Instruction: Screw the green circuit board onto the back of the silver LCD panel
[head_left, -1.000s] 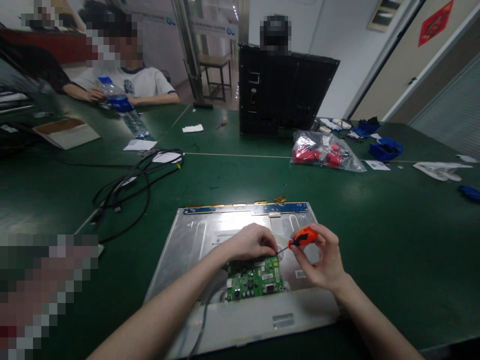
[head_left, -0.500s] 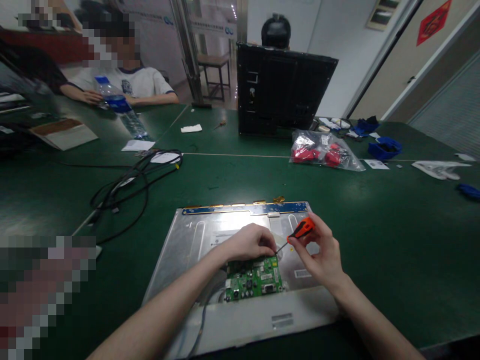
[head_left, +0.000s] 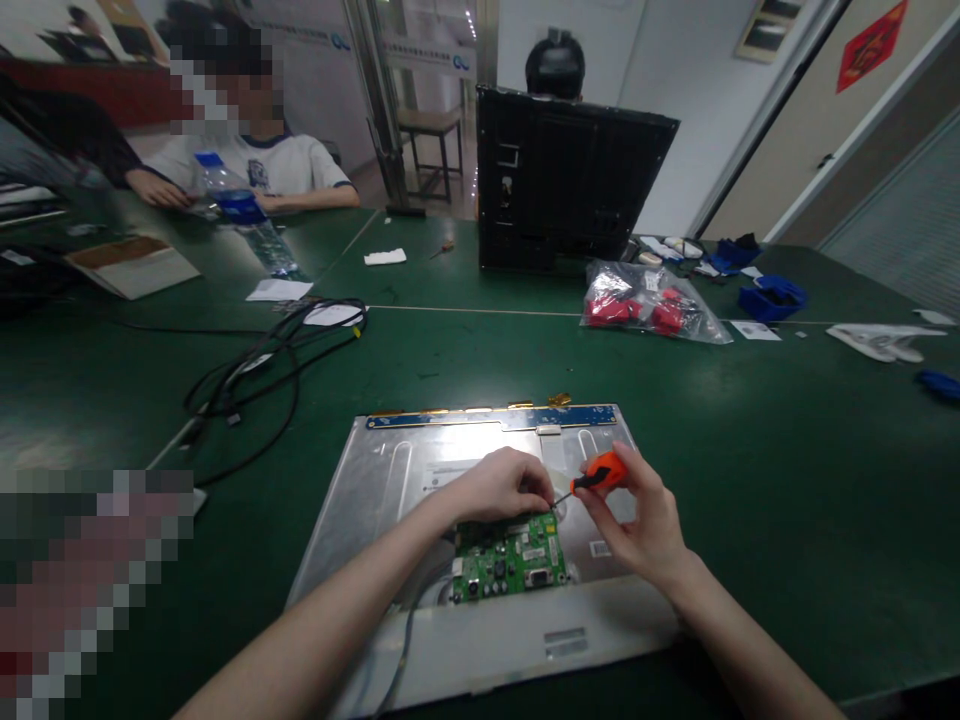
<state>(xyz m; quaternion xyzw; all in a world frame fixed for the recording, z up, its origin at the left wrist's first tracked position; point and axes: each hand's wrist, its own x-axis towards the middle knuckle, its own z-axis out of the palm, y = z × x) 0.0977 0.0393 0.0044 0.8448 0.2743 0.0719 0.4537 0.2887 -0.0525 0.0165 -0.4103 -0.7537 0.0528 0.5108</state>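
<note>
Your right hand point(head_left: 637, 510) is clamped on the orange screwdriver point(head_left: 604, 471), its handle flatter than half a second ago, tip still at the far right corner of the green circuit board point(head_left: 510, 562); work there seems ongoing. Your left hand point(head_left: 502, 488) bunches its fingers together over the board's far edge, grip unclear. Well beyond the board, rightward, a clear bag point(head_left: 651, 303) holds red items; farther, leftward, is a bottle point(head_left: 241, 207).

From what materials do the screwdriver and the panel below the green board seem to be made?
The screwdriver: handle probably plastic or rubber, orange and black without metallic shine; the thin, straight shaft likely metal.
The panel: apparently smooth sheet metal, silvery grey, with bright reflection and pressed ridges.
</note>
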